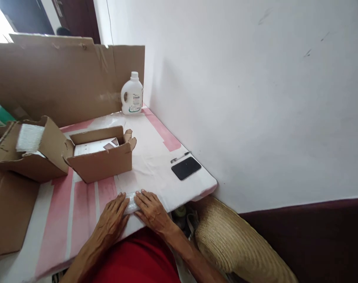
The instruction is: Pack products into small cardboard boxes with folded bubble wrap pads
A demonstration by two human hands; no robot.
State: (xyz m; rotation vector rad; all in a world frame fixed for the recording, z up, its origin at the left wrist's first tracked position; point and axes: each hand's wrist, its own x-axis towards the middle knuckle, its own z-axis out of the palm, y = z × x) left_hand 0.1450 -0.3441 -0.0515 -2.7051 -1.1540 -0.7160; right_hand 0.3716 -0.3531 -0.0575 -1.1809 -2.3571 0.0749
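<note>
Both hands lie at the near edge of the table point(155, 153), pressing a small bubble-wrapped packet point(131, 203) flat between them: the left hand point(112, 220) covers its left end, the right hand point(152, 212) its right end, fingers spread and laid flat on top instead of curled around it. The step in hand looks like wrapping or smoothing the packet down; whatever is inside is hidden by the wrap and the fingers. Any further fold would call for 1 hand to pin the packet while the other works the loose wrap, since it sits close to the table's edge. Just beyond the hands stands an open box point(100, 155) with white printed paper inside; its print is too small to read. A second open box point(28, 147) lies to the left. A white jug point(132, 94) stands at the far corner against the wall, its label unreadable. A dark phone point(186, 168) lies face up to the right, a pen point(180, 157) just beyond it.
</note>
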